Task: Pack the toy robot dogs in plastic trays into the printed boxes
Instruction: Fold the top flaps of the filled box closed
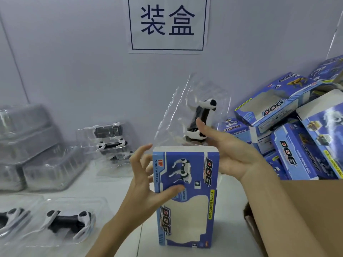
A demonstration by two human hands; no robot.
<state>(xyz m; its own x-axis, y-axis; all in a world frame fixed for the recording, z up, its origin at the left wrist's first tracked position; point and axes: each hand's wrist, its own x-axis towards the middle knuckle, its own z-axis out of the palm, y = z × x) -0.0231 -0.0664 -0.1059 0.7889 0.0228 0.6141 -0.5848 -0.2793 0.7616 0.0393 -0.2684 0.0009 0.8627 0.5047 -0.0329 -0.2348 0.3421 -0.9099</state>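
A blue printed box (pixel 193 175) stands upright on the white table, its top end open. My left hand (pixel 143 175) grips it from the left, thumb on the front face and fingers spread at the side edge. Just above the open top, my right hand (pixel 232 156) holds a clear plastic tray (pixel 174 115) upright. A black-and-white toy robot dog (pixel 203 112) sits in that tray. The tray's lower edge is at the box mouth, partly hidden behind the box flap.
Stacked clear trays (pixel 37 145) stand at the left. Trays with dogs lie at the front left (pixel 66 219) and in the middle (pixel 109 140). A pile of printed boxes (pixel 297 136) fills the right. A brown carton (pixel 297 219) is at the lower right.
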